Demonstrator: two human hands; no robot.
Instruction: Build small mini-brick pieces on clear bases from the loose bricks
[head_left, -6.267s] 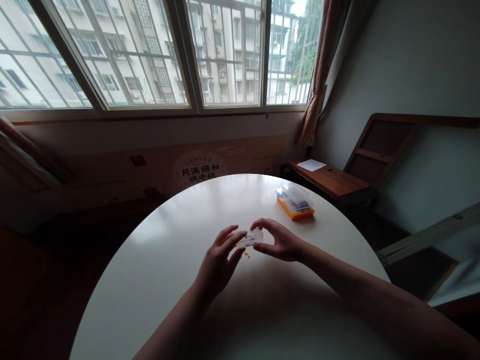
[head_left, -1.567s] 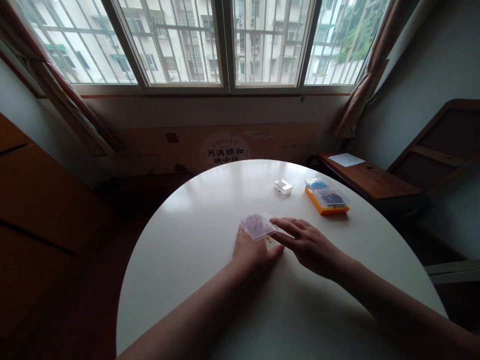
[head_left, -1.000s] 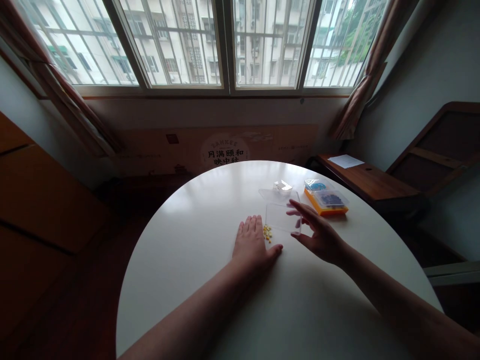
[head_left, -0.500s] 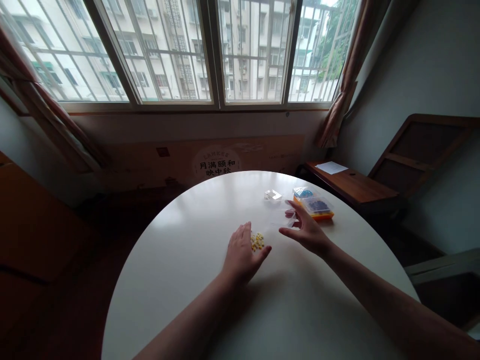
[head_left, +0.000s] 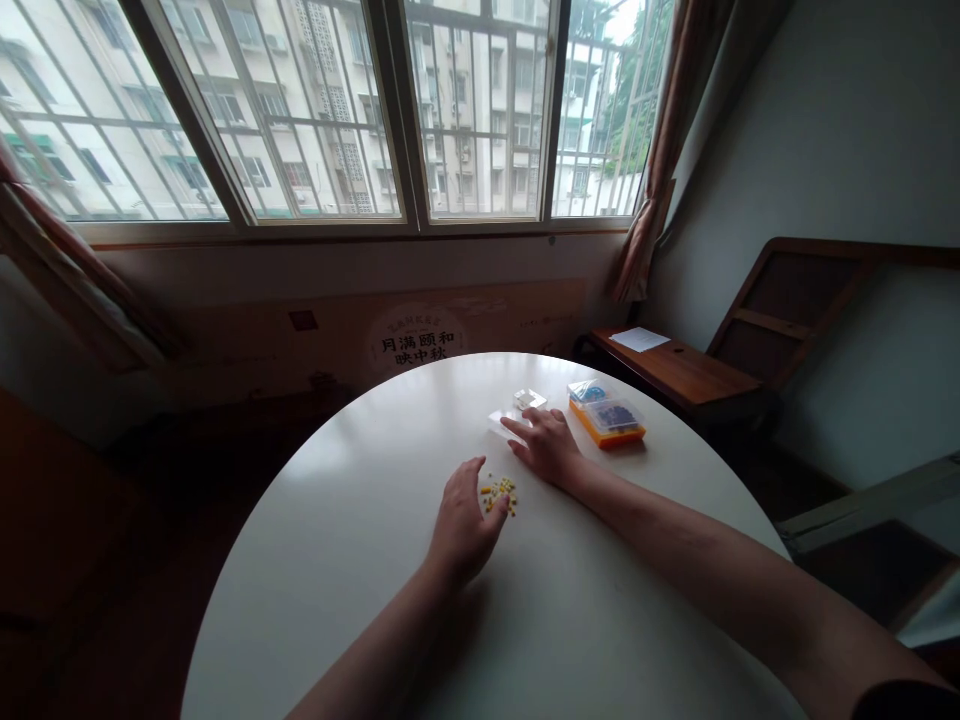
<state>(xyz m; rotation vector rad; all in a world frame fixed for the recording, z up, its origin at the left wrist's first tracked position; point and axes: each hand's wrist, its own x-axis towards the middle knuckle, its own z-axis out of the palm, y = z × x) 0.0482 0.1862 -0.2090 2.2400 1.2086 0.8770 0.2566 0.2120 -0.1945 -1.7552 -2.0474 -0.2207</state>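
Note:
A small heap of yellow beads lies on the round white table. My left hand rests flat on the table with fingers together, its fingertips just left of the beads. My right hand lies palm down beyond the beads, fingers stretched, its fingertips touching a clear plastic box that sits on the table.
A small clear lid or box lies farther back. An orange tray with clear containers stands at the right. Beyond the table are a low wooden side table with a paper, and a barred window.
My right hand carried the clear box away from the beads and set it down farther back. The left hand stayed beside the beads. The camera view shifted right.

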